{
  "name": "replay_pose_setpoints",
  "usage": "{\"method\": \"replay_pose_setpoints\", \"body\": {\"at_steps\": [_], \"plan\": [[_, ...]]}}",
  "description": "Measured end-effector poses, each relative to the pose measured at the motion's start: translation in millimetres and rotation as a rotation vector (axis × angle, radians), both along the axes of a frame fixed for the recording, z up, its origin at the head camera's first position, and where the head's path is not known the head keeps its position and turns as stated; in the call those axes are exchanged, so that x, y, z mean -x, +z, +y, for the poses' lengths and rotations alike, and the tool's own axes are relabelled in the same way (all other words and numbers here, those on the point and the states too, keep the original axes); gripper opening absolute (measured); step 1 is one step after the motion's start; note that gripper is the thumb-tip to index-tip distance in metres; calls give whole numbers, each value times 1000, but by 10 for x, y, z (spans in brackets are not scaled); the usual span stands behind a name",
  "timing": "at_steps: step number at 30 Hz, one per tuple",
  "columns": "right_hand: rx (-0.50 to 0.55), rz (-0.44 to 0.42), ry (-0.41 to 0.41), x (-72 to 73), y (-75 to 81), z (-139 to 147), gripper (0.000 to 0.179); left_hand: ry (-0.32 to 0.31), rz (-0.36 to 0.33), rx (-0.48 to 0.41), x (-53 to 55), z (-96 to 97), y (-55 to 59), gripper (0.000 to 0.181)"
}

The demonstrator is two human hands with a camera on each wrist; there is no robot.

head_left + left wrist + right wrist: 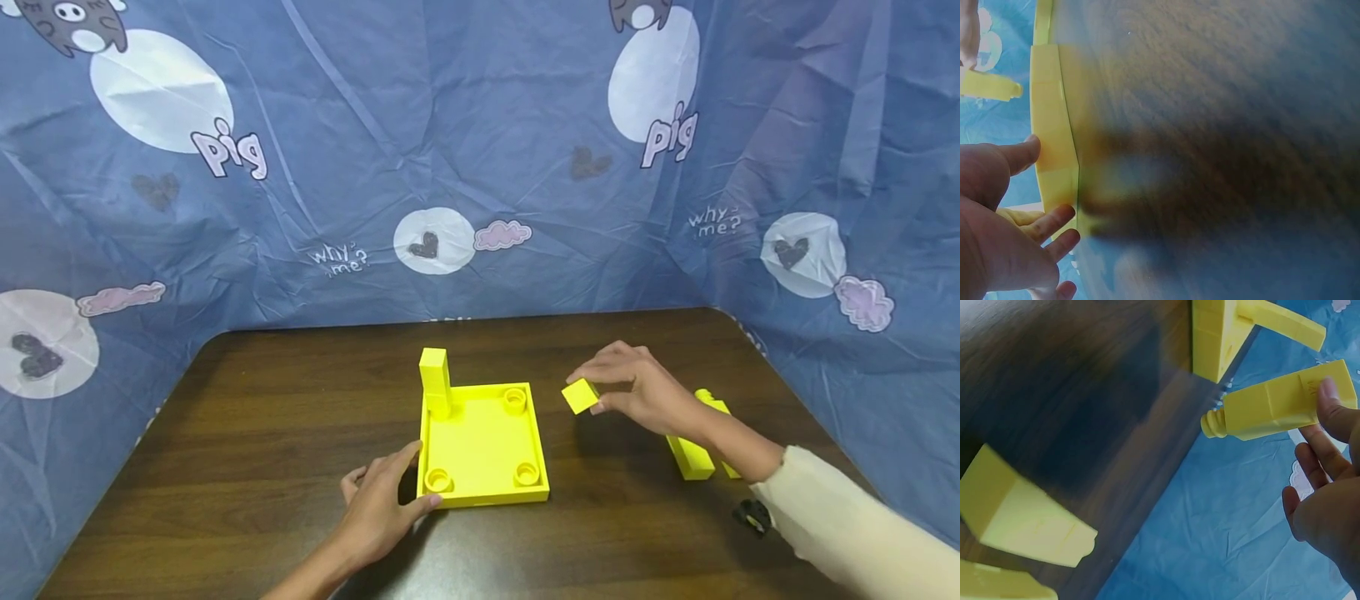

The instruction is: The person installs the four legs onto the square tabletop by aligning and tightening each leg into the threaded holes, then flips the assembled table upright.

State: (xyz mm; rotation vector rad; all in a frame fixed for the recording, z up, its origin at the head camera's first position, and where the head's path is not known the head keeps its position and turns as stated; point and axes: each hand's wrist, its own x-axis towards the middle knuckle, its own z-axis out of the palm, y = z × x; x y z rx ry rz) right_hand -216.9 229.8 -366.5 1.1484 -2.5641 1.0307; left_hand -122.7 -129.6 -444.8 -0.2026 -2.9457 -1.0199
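A yellow square board (480,442) with a raised rim lies on the table, round sockets showing in three of its corners. At its back left corner a yellow square leg (435,379) stands upright. My left hand (382,504) grips the near left corner, thumb on the front wall and fingers along the left side. To the right of the board, my right hand (637,387) pinches another yellow leg (1285,403) between thumb and fingers, above the table. This leg has a threaded peg at its lower end, and its square end faces up in the head view.
Two more yellow legs lie at the right, partly behind the right forearm; one leg (692,458) shows its square end. A small black object (752,517) sits by the right sleeve. Blue printed cloth (480,167) hangs behind the brown table (300,417).
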Motion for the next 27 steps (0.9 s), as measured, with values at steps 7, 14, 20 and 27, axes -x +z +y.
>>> {"method": "replay_pose_setpoints", "body": {"at_steps": [7,14,20,27], "plan": [[57,-57,-15,26,11,-71,45,-3,3,-3,-2,-2,-3,71],[81,-101,-33,46,9,-118,45,-12,15,-4,-12,7,6,71],[128,-179,-57,61,21,-177,45,-12,9,-8,-24,7,12,70],[169,-251,-98,98,28,-249,43,-10,7,-7,-13,9,2,71]]}}
